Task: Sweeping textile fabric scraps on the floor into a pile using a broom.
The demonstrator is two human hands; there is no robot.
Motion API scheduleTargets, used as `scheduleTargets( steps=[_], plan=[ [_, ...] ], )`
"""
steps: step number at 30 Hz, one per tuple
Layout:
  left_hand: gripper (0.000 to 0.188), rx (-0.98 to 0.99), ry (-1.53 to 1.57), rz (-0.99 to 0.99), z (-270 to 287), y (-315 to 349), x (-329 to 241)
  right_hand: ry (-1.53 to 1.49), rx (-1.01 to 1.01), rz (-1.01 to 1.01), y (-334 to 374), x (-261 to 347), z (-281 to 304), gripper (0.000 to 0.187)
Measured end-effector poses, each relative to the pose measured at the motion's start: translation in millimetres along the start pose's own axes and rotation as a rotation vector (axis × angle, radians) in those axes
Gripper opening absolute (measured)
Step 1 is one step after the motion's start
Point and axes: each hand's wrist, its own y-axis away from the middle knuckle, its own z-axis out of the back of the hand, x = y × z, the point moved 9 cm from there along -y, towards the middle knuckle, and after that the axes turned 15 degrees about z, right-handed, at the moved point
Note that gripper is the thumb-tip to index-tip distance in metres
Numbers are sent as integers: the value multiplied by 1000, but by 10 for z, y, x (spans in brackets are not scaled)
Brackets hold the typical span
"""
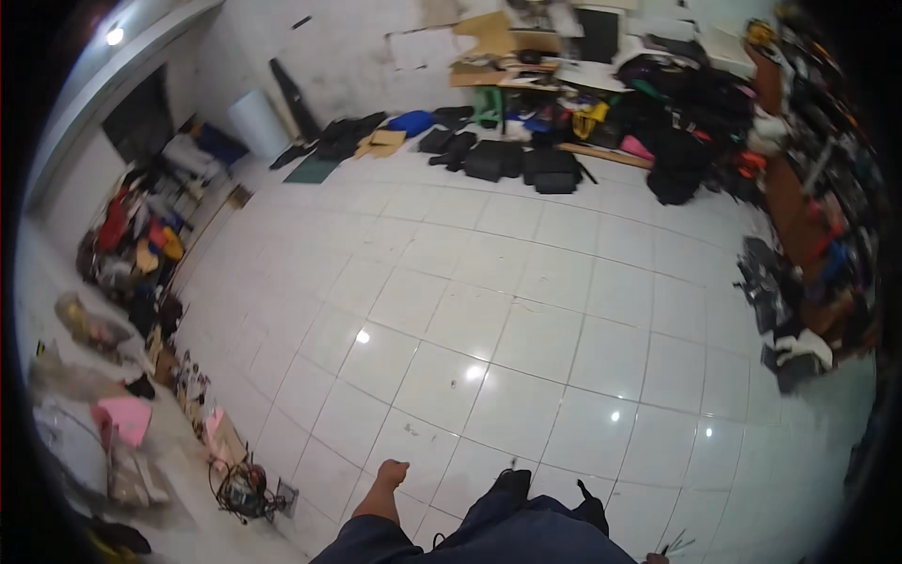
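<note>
My left hand [393, 472] hangs in front of my body above the white tiled floor [507, 324]. Its fingers look curled in, and nothing shows in them. At the lower edge, right of my body, only a small part of my right hand [656, 558] is visible. Out of it stick thin pale strips [684, 542] beside a short dark piece; I cannot make out their exact kind. Most of that hand is cut off by the picture's edge. My dark blue clothing [536, 534] and dark footwear [512, 479] show between the hands.
Black bags [493, 160] and a green stool [488, 105] line the far wall. Heaped goods crowd a brown rack [794, 211] at right, with black plastic-like bundles [775, 291] below. Piled bags [122, 414] and a wire-guarded fan-like device [246, 491] stand at left.
</note>
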Motion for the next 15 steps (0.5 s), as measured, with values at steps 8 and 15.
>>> scheduleTargets(
  steps=[8, 15],
  plan=[
    [47, 190, 74, 99, -615, 241, -18, 162, 351, 200, -1192, 1865, -557, 24],
    [47, 214, 227, 172, -309, 330, -681, 339, 564, 575, -2650, 3353, -369, 25]
  ],
)
